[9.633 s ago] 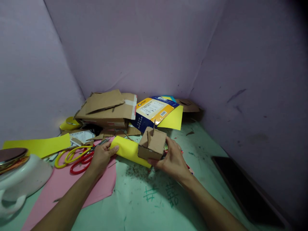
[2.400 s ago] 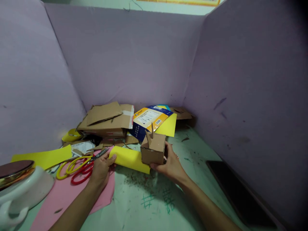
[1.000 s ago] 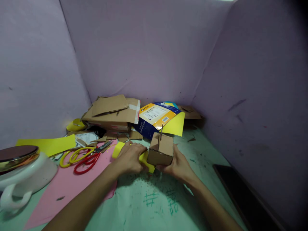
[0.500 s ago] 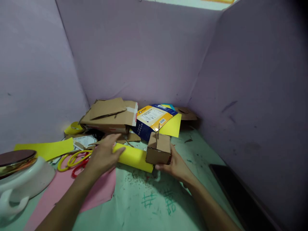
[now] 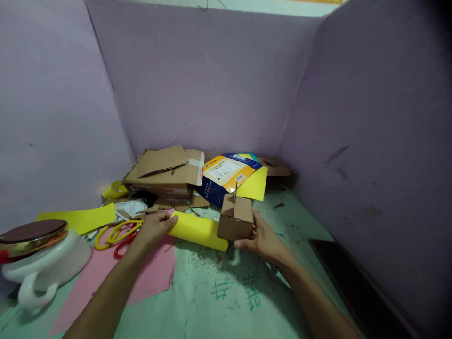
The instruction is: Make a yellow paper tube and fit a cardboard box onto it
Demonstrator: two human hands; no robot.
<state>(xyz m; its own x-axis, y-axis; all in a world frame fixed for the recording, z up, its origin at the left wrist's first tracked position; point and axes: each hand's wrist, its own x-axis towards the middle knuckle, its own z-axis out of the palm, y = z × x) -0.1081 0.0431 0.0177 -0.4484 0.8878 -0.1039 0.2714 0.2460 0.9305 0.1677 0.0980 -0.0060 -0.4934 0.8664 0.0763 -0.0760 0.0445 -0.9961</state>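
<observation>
My left hand [image 5: 157, 228] pinches the left end of a curved strip of yellow paper [image 5: 199, 230], thumb on top. My right hand [image 5: 263, 238] is closed round the right side of a small cardboard box [image 5: 236, 221], which has thin upright pieces of cardboard sticking out of its top. The box overlaps the right end of the yellow paper; whether they touch I cannot tell. Beside my left forearm lie scissors with red handles [image 5: 122, 247] and a yellow-handled pair [image 5: 113, 234], on pink paper [image 5: 151, 278].
At the back lie a flattened cardboard carton [image 5: 162, 176] and a blue-and-orange mailer [image 5: 226, 172]. A white lidded pot [image 5: 49, 261] stands on the left. A dark flat panel [image 5: 349, 278] lies on the right. Purple walls enclose the green tabletop [image 5: 197, 301].
My left hand has closed from spread fingers onto the yellow paper's left end. My right hand still holds the box. The whole view has shifted slightly.
</observation>
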